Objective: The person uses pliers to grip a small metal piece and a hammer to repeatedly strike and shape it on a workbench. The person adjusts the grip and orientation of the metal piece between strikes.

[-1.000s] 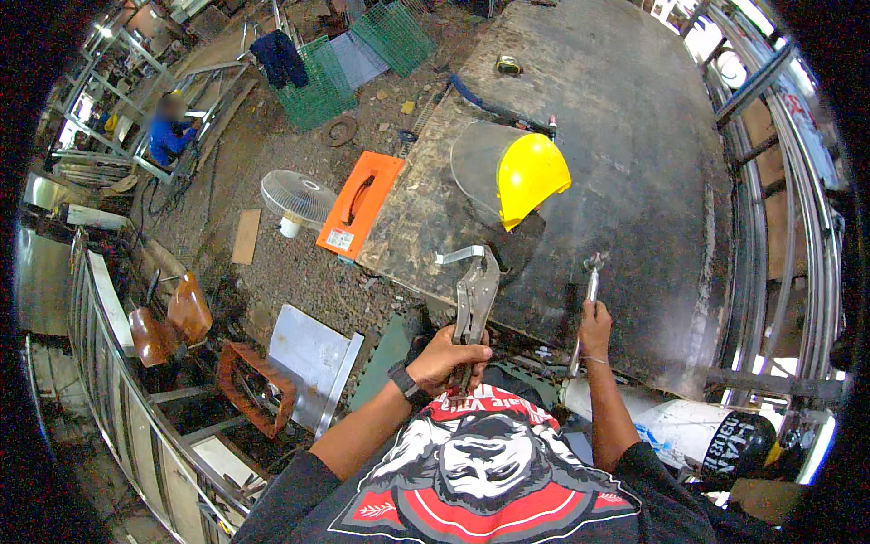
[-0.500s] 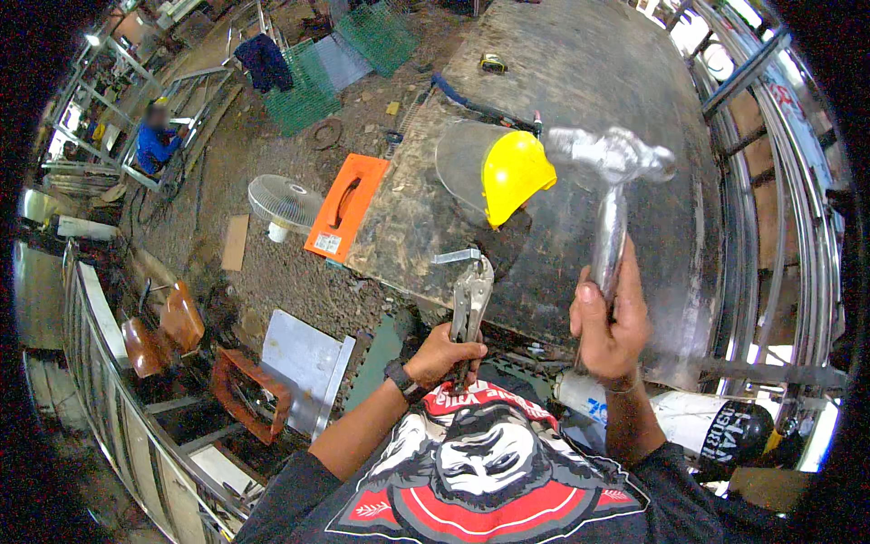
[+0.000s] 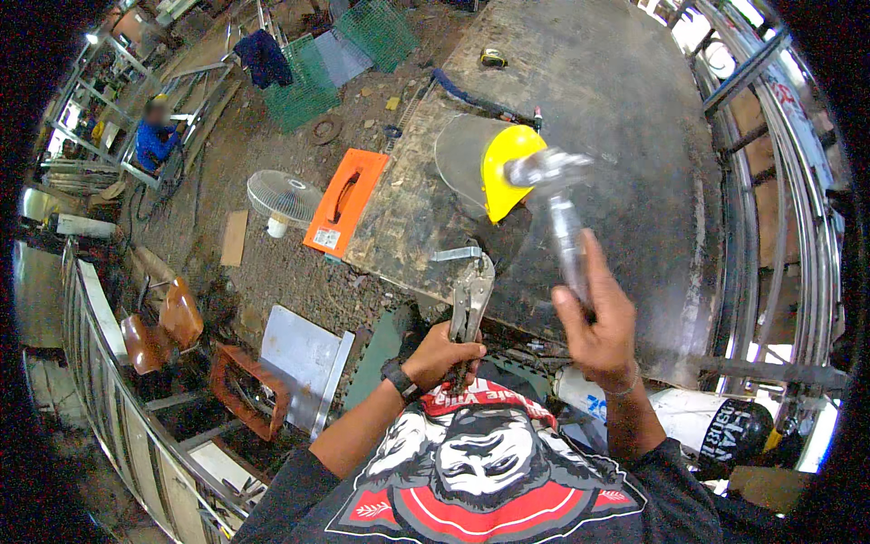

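My left hand (image 3: 443,356) is closed around the handles of a pair of locking pliers (image 3: 472,295) at the near edge of the work table. The pliers' jaws grip a short strip of metal (image 3: 456,254), which points left over the tabletop. In my right hand (image 3: 602,328) is a ball-peen hammer (image 3: 566,231), its handle upright and tilted to the left, its head raised and blurred by motion. Behind the hammer head lies a yellow face shield (image 3: 509,166) with a clear visor, partly covered by the hammer in this view.
The large dark work table (image 3: 625,109) carries a blue hose (image 3: 471,97) and a tape measure (image 3: 492,58). An orange case (image 3: 347,204) lies at its left edge, beside a white fan (image 3: 283,198). White gas cylinders (image 3: 680,413) lie at the right. A person in blue (image 3: 156,143) sits far left.
The hammer has swung left and slightly down, its head now overlapping the yellow face shield. My left hand, the pliers and the metal strip have hardly moved.
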Available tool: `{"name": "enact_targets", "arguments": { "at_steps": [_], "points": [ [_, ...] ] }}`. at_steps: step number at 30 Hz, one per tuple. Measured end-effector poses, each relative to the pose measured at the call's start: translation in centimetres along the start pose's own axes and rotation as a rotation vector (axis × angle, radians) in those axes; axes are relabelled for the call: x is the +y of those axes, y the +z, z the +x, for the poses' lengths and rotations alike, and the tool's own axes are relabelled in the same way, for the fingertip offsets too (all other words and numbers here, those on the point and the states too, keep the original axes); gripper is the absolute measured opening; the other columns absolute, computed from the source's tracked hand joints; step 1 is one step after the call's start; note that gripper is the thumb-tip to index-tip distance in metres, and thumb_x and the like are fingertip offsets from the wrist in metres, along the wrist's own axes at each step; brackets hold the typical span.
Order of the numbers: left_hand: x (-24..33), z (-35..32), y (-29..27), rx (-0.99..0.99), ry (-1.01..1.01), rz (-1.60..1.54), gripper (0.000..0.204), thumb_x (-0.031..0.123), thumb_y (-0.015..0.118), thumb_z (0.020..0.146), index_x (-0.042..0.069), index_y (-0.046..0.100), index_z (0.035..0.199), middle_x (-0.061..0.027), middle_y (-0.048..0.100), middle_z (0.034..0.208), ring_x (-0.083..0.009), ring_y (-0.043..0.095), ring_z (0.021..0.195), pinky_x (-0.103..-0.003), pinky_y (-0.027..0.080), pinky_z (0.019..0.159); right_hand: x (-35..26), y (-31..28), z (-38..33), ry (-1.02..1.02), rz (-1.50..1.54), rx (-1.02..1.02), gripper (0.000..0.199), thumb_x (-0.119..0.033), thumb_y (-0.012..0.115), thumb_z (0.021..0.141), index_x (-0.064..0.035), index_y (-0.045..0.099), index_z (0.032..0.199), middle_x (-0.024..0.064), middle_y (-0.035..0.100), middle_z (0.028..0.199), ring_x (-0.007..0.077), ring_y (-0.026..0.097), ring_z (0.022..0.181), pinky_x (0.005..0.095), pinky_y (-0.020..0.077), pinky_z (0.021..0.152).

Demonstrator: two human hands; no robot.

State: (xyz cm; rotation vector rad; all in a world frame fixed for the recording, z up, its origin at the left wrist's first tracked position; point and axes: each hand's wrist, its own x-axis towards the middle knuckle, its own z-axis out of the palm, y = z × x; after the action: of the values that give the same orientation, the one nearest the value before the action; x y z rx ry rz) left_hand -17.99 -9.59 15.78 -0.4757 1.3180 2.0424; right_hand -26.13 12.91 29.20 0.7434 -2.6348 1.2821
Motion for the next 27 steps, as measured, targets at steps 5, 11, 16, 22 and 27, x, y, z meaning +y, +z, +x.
{"name": "enact_targets", "arguments": {
  "at_steps": [5, 11, 16, 22, 27],
  "points": [
    [0.1, -0.3, 0.3, -0.030, -0.013, -0.046, 0.021, 0.011, 0.075, 0.090, 0.004, 0.058, 0.101, -0.0070, 0.064, 0.072, -0.0193, 0.065, 0.054, -0.034, 0.055, 0.049, 1.6, 3.0, -2.2, -0.151, -0.194, 0.041, 0.069, -0.009, 0.067, 0.095, 0.0059, 0.036, 0.154, 0.0317, 0.060, 0.135, 0.0426, 0.065, 0.119, 0.0449, 0.0540, 0.098],
    [-3.0, 0.5, 0.3, 0.042, 0.048, 0.111, 0.017, 0.009, 0.073, 0.090, 0.001, 0.060, 0.097, -0.0090, 0.065, 0.071, -0.0201, 0.066, 0.054, -0.035, 0.053, 0.048, 4.9, 6.3, -4.4, -0.018, -0.033, -0.167, 0.069, -0.012, 0.068, 0.094, 0.0042, 0.036, 0.153, 0.0307, 0.064, 0.121, 0.0466, 0.066, 0.104, 0.0460, 0.0548, 0.088],
    [-2.3, -0.9, 0.3, 0.056, 0.007, 0.023, 0.017, 0.007, 0.073, 0.089, 0.003, 0.058, 0.097, -0.0080, 0.064, 0.071, -0.0183, 0.065, 0.052, -0.034, 0.055, 0.047, -0.1, 1.6, -1.1, -0.003, -0.009, -0.017, 0.064, -0.009, 0.068, 0.095, 0.0066, 0.041, 0.150, 0.0315, 0.062, 0.131, 0.0440, 0.065, 0.117, 0.0417, 0.0526, 0.098],
    [-0.3, -1.4, 1.1, 0.056, -0.035, 0.022, 0.023, 0.007, 0.074, 0.088, 0.002, 0.058, 0.103, -0.0074, 0.064, 0.071, -0.0181, 0.065, 0.053, -0.034, 0.054, 0.046, 1.2, 4.4, -4.2, -0.099, -0.166, 0.034, 0.065, -0.009, 0.067, 0.095, 0.0030, 0.039, 0.152, 0.0290, 0.063, 0.130, 0.0438, 0.067, 0.113, 0.0460, 0.0569, 0.090],
    [-6.4, 1.0, -1.3, 0.075, 0.311, 0.281, 0.016, 0.007, 0.072, 0.088, 0.001, 0.060, 0.099, -0.0081, 0.064, 0.067, -0.0194, 0.064, 0.049, -0.036, 0.053, 0.044, 4.4, 6.8, -6.0, 0.008, -0.042, -0.226, 0.069, -0.014, 0.066, 0.096, 0.0002, 0.034, 0.155, 0.0308, 0.065, 0.113, 0.0461, 0.068, 0.097, 0.0486, 0.0555, 0.082]
  ]
}}
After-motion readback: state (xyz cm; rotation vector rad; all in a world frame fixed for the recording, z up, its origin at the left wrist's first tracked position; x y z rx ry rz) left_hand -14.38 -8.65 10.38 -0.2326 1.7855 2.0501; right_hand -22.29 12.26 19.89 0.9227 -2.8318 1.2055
